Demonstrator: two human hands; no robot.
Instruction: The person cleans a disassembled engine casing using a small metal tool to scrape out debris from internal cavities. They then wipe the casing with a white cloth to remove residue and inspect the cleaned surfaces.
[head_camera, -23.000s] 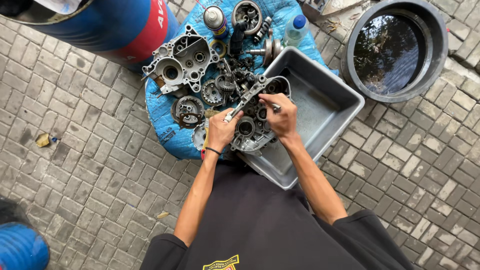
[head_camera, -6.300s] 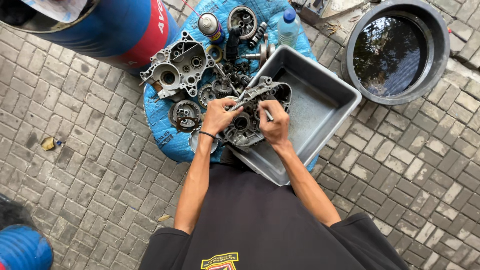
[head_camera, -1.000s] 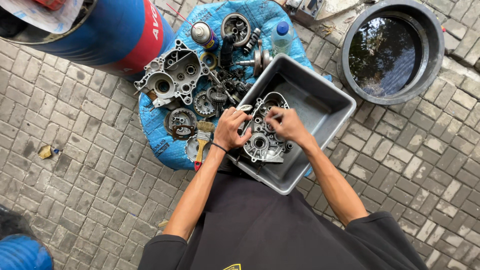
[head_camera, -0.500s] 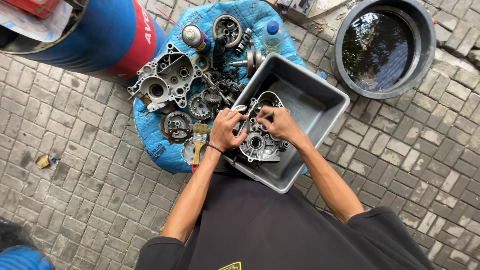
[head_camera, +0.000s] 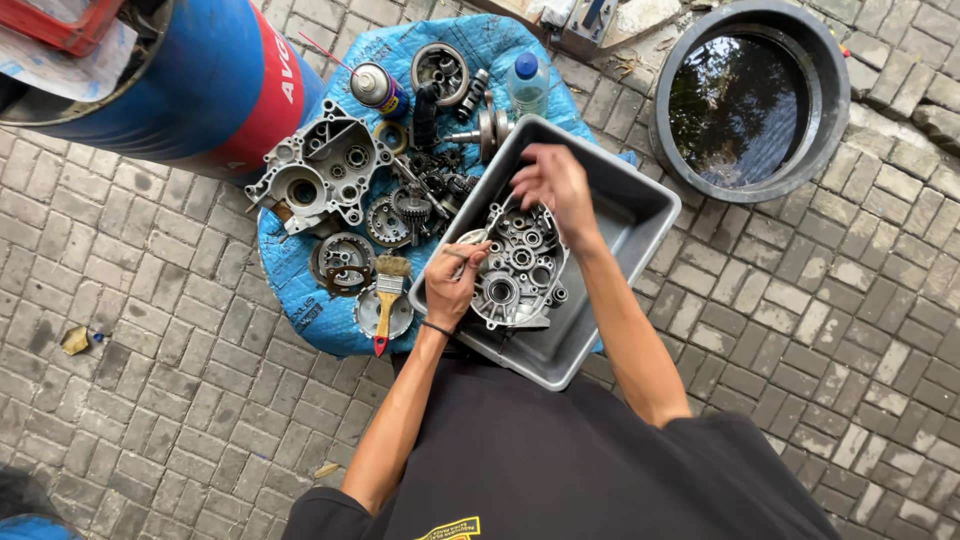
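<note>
The crankcase half is lying face up in the grey plastic tub at centre frame. The left hand is gripping its left edge, fingers curled, with something thin pinched in them that I cannot make out. The right hand is hovering over the case's upper end, fingers bunched; whether it holds anything I cannot tell. The case looks stripped, but nothing is going back in yet: the other crankcase half, gears and paintbrush are waiting on the blue sheet at left.
</note>
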